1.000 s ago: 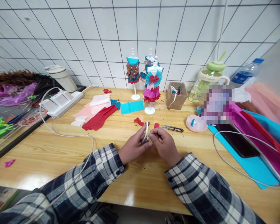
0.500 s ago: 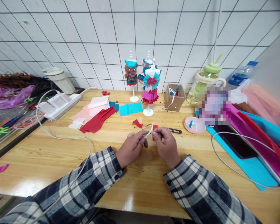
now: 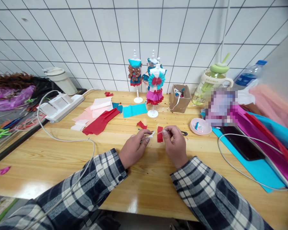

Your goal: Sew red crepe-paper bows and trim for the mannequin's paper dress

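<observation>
Between thumb and fingers, my left hand [image 3: 134,148] pinches a small white strip [image 3: 151,135] whose end points right. My right hand [image 3: 174,145] is closed in a pinch, with a thin piece, too small to name, sticking out leftward from its fingertips. A red paper piece [image 3: 159,134] lies on the table between the two hands. Beyond it a scrap of red paper [image 3: 141,125] rests near my left fingertips. Black snips [image 3: 184,133] show partly behind my right hand. Farther back stands a small white mannequin [image 3: 156,81] in a turquoise, red and magenta paper dress.
Two more dressed mannequins stand behind, one at left [image 3: 135,75]. Red paper [image 3: 100,122] and turquoise paper [image 3: 134,110] lie left of centre. At right are a cardboard box [image 3: 180,99], pink bowl [image 3: 200,126], green-lidded bottle [image 3: 213,80] and black phone [image 3: 242,143]. A power strip [image 3: 60,108] sits left.
My hands have moved apart, the right one a little to the right. The white strip, curved between both hands before, now sticks out from my left fingers only.
</observation>
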`<state>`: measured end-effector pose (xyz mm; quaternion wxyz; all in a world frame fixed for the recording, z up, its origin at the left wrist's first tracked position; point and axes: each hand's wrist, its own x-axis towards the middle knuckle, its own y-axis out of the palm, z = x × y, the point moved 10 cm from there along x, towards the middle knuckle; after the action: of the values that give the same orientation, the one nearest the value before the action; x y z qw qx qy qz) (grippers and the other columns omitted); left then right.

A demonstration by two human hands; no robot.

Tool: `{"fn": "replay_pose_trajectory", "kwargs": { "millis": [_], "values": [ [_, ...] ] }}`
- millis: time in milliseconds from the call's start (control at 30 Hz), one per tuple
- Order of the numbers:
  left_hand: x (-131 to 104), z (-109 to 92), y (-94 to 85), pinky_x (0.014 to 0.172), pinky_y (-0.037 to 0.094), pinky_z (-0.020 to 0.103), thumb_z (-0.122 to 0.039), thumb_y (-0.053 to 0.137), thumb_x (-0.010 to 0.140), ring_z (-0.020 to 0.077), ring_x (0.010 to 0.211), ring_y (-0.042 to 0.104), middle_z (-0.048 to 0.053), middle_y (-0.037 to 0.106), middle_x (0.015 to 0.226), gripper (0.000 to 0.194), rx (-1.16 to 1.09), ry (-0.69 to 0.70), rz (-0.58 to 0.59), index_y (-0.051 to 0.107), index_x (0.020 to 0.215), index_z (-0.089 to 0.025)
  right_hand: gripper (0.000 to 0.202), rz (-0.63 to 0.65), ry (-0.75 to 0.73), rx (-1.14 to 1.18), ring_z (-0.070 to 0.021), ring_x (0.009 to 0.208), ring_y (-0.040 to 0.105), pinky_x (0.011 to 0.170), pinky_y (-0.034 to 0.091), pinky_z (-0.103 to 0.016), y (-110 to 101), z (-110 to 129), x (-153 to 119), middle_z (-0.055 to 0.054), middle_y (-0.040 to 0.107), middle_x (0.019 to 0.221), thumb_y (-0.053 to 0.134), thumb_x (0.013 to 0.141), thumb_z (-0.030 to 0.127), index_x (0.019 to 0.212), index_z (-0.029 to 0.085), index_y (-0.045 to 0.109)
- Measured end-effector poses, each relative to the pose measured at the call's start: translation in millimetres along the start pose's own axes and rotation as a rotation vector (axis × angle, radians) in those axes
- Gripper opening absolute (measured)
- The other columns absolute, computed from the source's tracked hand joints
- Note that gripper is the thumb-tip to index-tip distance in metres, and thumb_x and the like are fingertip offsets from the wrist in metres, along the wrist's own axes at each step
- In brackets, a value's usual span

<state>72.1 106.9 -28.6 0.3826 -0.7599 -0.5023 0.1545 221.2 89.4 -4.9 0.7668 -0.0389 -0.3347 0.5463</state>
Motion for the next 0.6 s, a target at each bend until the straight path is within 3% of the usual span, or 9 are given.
{"fn": "replay_pose_trajectory", "kwargs": {
  "millis": [133,233,333,433,500,600],
  "values": [
    [0.3,-3.5,-0.3,0.071,0.041,0.029,-0.032,0.037,0.094,0.0191,0.077,0.059,0.003,0.065,0.086,0.024,0.084,0.032,0.015,0.054,0.109,-0.022,0.014,0.074,-0.101,-0.197,-0.0186,0.075,0.049,0.068,0.036,-0.031,8.1,2.0,4.4,-0.003,0.053,0.078,0.039,0.089,0.023,0.078,0.021,0.048],
    [2.0,-3.9,-2.4,0.077,0.041,0.032,-0.03,0.037,0.094,0.0205,0.083,0.06,0.004,0.068,0.094,0.024,0.151,0.066,0.017,0.058,0.102,-0.023,0.023,0.136,-0.001,-0.22,-0.0168,0.064,0.045,0.059,0.032,-0.029,8.6,-16.7,10.6,0.0,0.047,0.064,0.035,0.089,0.022,0.067,0.023,0.042],
    [4.2,5.5,-7.5,0.076,0.043,0.031,-0.031,0.037,0.093,0.0198,0.082,0.061,0.004,0.066,0.09,0.024,0.076,0.026,-0.004,0.057,0.103,-0.022,0.031,0.159,0.081,-0.176,-0.0155,0.059,0.045,0.055,0.031,-0.028,-3.9,-36.6,20.0,0.002,0.046,0.059,0.033,0.093,0.027,0.064,0.022,0.042],
    [4.4,14.8,-8.9,0.07,0.043,0.027,-0.034,0.037,0.093,0.0173,0.073,0.059,0.001,0.061,0.077,0.025,-0.064,-0.024,-0.023,0.055,0.105,-0.021,0.022,0.153,-0.062,-0.343,-0.0196,0.078,0.053,0.069,0.037,-0.031,-17.7,-39.6,28.0,-0.003,0.061,0.079,0.042,0.092,0.032,0.082,0.02,0.058],
    [3.6,17.7,-6.4,0.066,0.041,0.025,-0.036,0.038,0.094,0.0153,0.066,0.055,-0.001,0.056,0.069,0.025,-0.141,-0.041,-0.024,0.054,0.105,-0.02,0.019,0.196,-0.159,-0.518,-0.0243,0.091,0.053,0.077,0.037,-0.036,-15.2,-44.7,27.0,-0.009,0.064,0.096,0.052,0.087,0.029,0.101,0.02,0.061],
    [2.3,19.6,-0.9,0.061,0.039,0.023,-0.036,0.039,0.094,0.0129,0.06,0.049,-0.004,0.05,0.064,0.024,-0.277,-0.058,-0.021,0.051,0.106,-0.02,0.02,0.28,-0.18,-0.692,-0.0259,0.089,0.053,0.076,0.037,-0.038,-4.0,-62.6,22.0,-0.011,0.064,0.095,0.06,0.081,0.023,0.101,0.02,0.063]
  ]
}}
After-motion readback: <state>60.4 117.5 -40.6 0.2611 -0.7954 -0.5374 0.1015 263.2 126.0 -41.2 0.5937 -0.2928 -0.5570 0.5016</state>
